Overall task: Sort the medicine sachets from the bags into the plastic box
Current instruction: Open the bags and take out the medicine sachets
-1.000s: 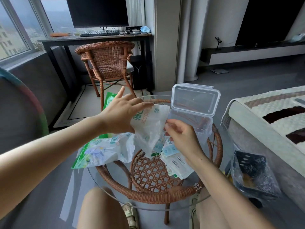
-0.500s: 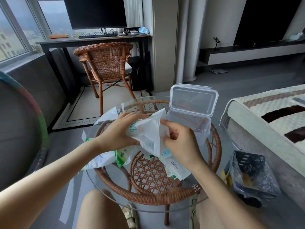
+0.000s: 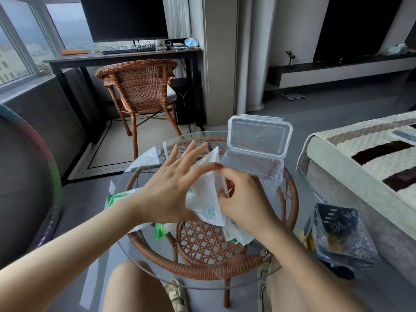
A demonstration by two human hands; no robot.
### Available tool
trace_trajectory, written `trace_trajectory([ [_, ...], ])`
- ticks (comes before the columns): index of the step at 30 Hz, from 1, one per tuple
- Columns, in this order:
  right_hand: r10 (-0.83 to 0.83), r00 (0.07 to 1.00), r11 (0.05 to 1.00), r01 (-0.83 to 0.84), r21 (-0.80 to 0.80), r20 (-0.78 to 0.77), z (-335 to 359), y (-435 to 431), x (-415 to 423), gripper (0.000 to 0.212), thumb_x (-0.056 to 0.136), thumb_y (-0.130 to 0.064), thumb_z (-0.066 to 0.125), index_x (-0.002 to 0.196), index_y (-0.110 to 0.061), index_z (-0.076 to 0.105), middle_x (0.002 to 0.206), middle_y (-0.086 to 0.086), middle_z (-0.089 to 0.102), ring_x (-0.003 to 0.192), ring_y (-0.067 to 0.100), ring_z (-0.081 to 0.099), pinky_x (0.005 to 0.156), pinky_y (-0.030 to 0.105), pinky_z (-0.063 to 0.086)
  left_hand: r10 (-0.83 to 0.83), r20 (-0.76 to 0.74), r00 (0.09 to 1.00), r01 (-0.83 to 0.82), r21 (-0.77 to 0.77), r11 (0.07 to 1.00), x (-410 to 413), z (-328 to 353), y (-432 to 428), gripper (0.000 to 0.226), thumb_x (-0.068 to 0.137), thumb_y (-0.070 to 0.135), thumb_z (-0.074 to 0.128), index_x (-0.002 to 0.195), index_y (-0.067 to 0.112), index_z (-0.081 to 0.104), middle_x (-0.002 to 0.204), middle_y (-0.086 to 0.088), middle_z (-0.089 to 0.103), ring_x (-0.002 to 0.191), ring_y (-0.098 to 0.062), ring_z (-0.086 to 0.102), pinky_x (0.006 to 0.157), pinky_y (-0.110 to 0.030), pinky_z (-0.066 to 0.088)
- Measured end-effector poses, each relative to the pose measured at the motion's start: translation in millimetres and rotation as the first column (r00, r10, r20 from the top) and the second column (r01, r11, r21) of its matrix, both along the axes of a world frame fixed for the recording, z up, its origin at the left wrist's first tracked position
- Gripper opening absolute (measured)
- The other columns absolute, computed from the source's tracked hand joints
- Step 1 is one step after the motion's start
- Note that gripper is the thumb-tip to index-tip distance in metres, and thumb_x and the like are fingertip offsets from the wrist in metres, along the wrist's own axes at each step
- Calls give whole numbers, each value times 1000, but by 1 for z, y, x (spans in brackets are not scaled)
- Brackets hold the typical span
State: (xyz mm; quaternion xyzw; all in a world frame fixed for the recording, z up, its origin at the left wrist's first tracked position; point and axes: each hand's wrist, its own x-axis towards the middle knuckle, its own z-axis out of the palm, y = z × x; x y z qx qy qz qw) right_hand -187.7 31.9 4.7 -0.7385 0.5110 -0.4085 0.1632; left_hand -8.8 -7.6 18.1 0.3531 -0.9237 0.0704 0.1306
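I hold a white plastic bag (image 3: 206, 199) with green print above the round glass table (image 3: 299, 251). My left hand (image 3: 171, 188) pinches the bag's top edge with thumb and forefinger, the other fingers spread. My right hand (image 3: 243, 197) grips the same bag from the right, fingers curled into its opening. Several white and green medicine sachets (image 3: 236, 233) lie on the glass under my right wrist. The clear plastic box (image 3: 258, 163) stands just behind the bag with its lid (image 3: 258, 136) open upright. A green and white bag (image 3: 117, 197) lies at the left, partly hidden by my left forearm.
A wicker chair (image 3: 141, 86) and a dark desk (image 3: 121, 57) stand beyond the table. A bed (image 3: 364, 158) runs along the right. A clear bag with dark contents (image 3: 342, 239) sits on the floor at the right. My knees are below the table's front edge.
Both hands have drawn together on the white bag and raised it nearer the box. The left fingers have spread. The green bag has slid under my left forearm.
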Motion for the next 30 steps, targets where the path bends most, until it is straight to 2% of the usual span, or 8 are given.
trace_trajectory([
  [5,104,990,991,-111,81,91,0,1,-5,50,81,-3,62,125,-26,57,83,6,70,72,26,65,63,39,56,-51,14,999,51,1,999,1,-5,1,114,59,64,70,142,45,-7,157,-7,-2,145,-27,-8,117,-49,0],
  [10,186,968,962,-215,169,171,11,3,-11,66,76,-11,74,134,-31,49,94,-16,67,80,-3,62,64,11,50,-110,18,994,111,-55,992,4,-4,-4,91,66,66,62,141,37,18,156,-15,2,145,-32,-4,116,-53,10],
  [15,145,980,971,-167,169,139,15,6,-10,77,78,0,68,144,-25,35,98,-21,55,56,-15,54,53,2,39,-75,102,992,94,-193,977,4,4,-8,72,64,63,67,114,22,37,150,-20,23,143,-38,8,114,-60,12],
  [18,117,987,988,-126,85,110,16,7,-9,77,79,9,59,144,-23,36,98,-19,52,56,-23,47,52,0,35,5,146,989,40,-303,952,6,10,-9,71,57,54,78,103,17,38,140,-23,36,139,-42,22,111,-64,16],
  [20,100,993,995,-101,20,65,14,7,-5,76,78,12,57,144,-22,37,87,-25,47,59,-20,46,53,-1,35,12,152,988,38,-326,945,7,16,-5,68,57,55,78,98,17,39,132,-22,45,135,-41,33,110,-64,17],
  [23,11,1000,997,-9,-76,22,9,7,1,76,77,16,53,141,-24,41,103,-6,58,72,-5,44,62,-1,37,-1,169,986,65,-374,925,8,29,1,55,63,56,73,93,21,43,123,-19,53,129,-38,43,110,-64,16],
  [26,-3,1000,991,3,-137,0,7,6,7,77,77,17,53,142,-23,40,97,-6,48,81,3,41,63,-1,34,-20,202,979,108,-438,893,7,37,1,39,70,41,74,96,22,52,116,-20,57,125,-40,48,107,-67,19],
  [30,15,999,985,-6,-172,50,9,6,11,84,77,19,51,146,-25,30,109,2,57,87,8,50,72,9,43,-15,198,980,101,-435,895,2,46,-2,25,79,39,62,99,28,67,116,-18,60,122,-40,50,104,-69,23],
])
